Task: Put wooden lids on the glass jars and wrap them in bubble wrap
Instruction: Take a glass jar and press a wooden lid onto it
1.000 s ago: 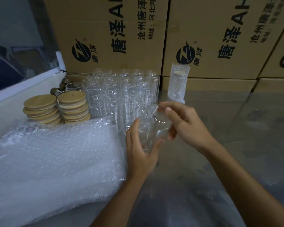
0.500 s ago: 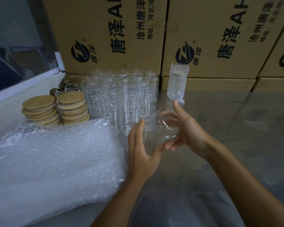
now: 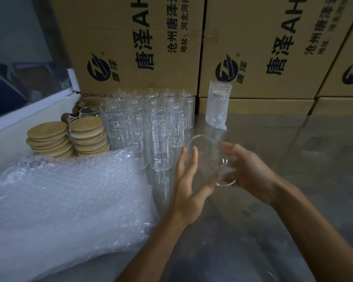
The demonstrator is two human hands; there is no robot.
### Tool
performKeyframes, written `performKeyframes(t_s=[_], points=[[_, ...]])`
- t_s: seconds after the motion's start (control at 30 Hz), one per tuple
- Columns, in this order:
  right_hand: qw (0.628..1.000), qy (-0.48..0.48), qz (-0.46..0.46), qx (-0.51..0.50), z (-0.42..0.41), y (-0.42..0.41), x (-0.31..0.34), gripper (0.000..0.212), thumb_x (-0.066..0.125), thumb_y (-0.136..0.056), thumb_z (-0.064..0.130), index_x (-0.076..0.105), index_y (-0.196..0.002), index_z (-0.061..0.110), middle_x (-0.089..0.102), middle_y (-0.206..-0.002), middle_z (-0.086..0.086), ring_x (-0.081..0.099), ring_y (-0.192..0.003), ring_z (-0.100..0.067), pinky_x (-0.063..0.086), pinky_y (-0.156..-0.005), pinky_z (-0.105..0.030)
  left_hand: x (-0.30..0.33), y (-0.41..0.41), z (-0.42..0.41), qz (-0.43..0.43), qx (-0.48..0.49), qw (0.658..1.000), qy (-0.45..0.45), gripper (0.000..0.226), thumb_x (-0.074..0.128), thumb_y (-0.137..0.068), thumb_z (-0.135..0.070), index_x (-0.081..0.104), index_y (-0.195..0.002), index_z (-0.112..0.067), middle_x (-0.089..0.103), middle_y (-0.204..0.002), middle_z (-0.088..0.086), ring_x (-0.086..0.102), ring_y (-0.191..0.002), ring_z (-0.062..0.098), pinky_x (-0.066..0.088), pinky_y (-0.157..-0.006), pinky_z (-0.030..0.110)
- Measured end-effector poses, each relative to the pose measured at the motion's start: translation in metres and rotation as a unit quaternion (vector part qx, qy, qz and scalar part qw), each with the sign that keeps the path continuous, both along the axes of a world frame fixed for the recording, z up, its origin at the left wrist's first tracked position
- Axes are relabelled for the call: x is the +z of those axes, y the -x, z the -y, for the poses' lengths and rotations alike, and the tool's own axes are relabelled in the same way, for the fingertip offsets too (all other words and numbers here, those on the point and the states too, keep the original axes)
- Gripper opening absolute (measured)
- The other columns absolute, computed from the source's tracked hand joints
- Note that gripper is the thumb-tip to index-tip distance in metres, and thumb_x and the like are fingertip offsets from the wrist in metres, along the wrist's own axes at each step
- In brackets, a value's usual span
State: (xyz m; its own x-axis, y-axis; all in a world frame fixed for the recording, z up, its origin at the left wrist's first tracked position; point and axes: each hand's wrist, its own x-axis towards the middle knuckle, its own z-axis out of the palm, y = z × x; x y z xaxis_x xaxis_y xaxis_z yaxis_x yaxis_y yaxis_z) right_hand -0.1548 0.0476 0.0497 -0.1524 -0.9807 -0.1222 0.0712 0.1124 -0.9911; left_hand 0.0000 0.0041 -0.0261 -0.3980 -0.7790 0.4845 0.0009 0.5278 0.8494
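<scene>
The glass jar point(image 3: 209, 159) has tipped over since a second ago: our right hand point(image 3: 247, 174) grasps its base, our left hand point(image 3: 186, 180) has released, fingers straight alongside. It needs a wooden lid point(image 3: 86, 124); the standing jars point(image 3: 151, 123) crowd that reach, beside the bubble wrap point(image 3: 65, 204).

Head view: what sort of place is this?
Probably a packing area in a warehouse: stacked printed cardboard cartons behind, rows of empty glass jars, and a pile of bubble wrap on the table.
</scene>
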Motion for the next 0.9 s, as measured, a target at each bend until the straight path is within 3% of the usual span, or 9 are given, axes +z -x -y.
performKeyframes(t_s=[0.07,0.17,0.27,0.43,0.57,0.63,0.7,0.8,0.9], points=[[0.999,0.034,-0.022,-0.027,0.0,-0.002,-0.006,0.061,0.06,-0.067,0.035,0.058,-0.129,0.032,0.073,-0.099,0.002,0.071,-0.086,-0.016,0.057,-0.082,-0.039,0.008,0.004,-0.003,-0.056,-0.048,0.993,-0.09,0.078,0.06,-0.077,-0.026,0.028,-0.146,-0.045,0.021,-0.162,-0.015,0.021,-0.15,0.004,0.027,-0.12,0.038],[0.996,0.063,-0.044,-0.035,0.0,-0.01,-0.013,0.081,0.063,-0.068,0.027,0.035,-0.142,0.043,0.077,-0.097,0.011,0.074,-0.093,-0.013,0.055,-0.091,-0.044,0.022,0.011,-0.007,-0.141,-0.062,0.975,-0.16,0.056,0.059,-0.089,-0.03,0.037,-0.138,-0.045,0.04,-0.149,-0.02,0.045,-0.14,0.018,0.035,-0.116,0.053],[0.993,0.089,-0.044,-0.064,0.002,-0.022,-0.016,0.091,0.069,-0.067,0.027,0.028,-0.146,0.045,0.066,-0.123,0.006,0.07,-0.108,-0.015,0.055,-0.096,-0.05,0.033,0.015,-0.011,-0.195,-0.049,0.959,-0.199,0.052,0.059,-0.091,-0.038,0.041,-0.139,-0.042,0.043,-0.145,-0.021,0.041,-0.143,0.024,0.034,-0.113,0.062],[0.979,0.149,-0.061,-0.125,0.009,-0.039,-0.014,0.069,0.075,-0.085,0.043,0.028,-0.136,0.043,0.065,-0.119,0.005,0.07,-0.099,0.0,0.054,-0.082,-0.027,0.035,0.013,-0.016,-0.211,-0.032,0.954,-0.21,0.059,0.069,-0.087,-0.053,0.043,-0.139,-0.044,0.038,-0.155,-0.016,0.036,-0.144,0.007,0.034,-0.113,0.062],[0.97,0.187,-0.104,-0.118,0.013,-0.047,-0.002,0.06,0.061,-0.094,0.054,0.025,-0.143,0.05,0.043,-0.125,0.041,0.05,-0.104,0.029,0.044,-0.088,-0.013,0.034,0.008,-0.017,-0.228,-0.017,0.95,-0.213,0.068,0.074,-0.074,-0.05,0.048,-0.137,-0.043,0.042,-0.151,-0.021,0.038,-0.143,0.007,0.035,-0.112,0.061],[0.969,0.198,-0.096,-0.115,0.017,-0.048,0.004,0.061,0.057,-0.092,0.063,0.028,-0.144,0.052,0.036,-0.135,0.045,0.044,-0.125,0.019,0.042,-0.106,-0.027,0.034,0.005,-0.016,-0.248,-0.025,0.946,-0.207,0.06,0.073,-0.079,-0.043,0.052,-0.135,-0.041,0.047,-0.147,-0.023,0.039,-0.143,0.009,0.035,-0.111,0.064],[0.974,0.195,-0.038,-0.111,0.021,-0.047,0.008,0.056,0.054,-0.088,0.066,0.038,-0.14,0.05,0.04,-0.15,0.026,0.046,-0.137,-0.003,0.043,-0.111,-0.039,0.035,0.001,-0.016,-0.258,-0.047,0.943,-0.207,0.056,0.072,-0.081,-0.042,0.054,-0.134,-0.041,0.05,-0.145,-0.022,0.045,-0.14,0.014,0.041,-0.106,0.065],[0.985,0.149,0.071,-0.056,0.026,-0.046,0.012,0.063,0.048,-0.096,0.066,0.046,-0.148,0.03,0.056,-0.147,-0.002,0.06,-0.128,-0.021,0.046,-0.11,-0.049,0.034,-0.003,-0.015,-0.279,-0.083,0.93,-0.225,0.051,0.067,-0.089,-0.037,0.052,-0.137,-0.035,0.057,-0.14,-0.017,0.058,-0.128,0.013,0.052,-0.093,0.062],[0.985,0.126,0.077,-0.086,0.027,-0.048,0.01,0.065,0.044,-0.098,0.066,0.055,-0.141,0.019,0.068,-0.128,-0.011,0.069,-0.115,-0.028,0.05,-0.105,-0.053,0.035,-0.002,-0.014,-0.248,-0.056,0.939,-0.232,0.052,0.061,-0.089,-0.04,0.05,-0.139,-0.031,0.06,-0.138,-0.013,0.059,-0.127,0.015,0.048,-0.1,0.061]])
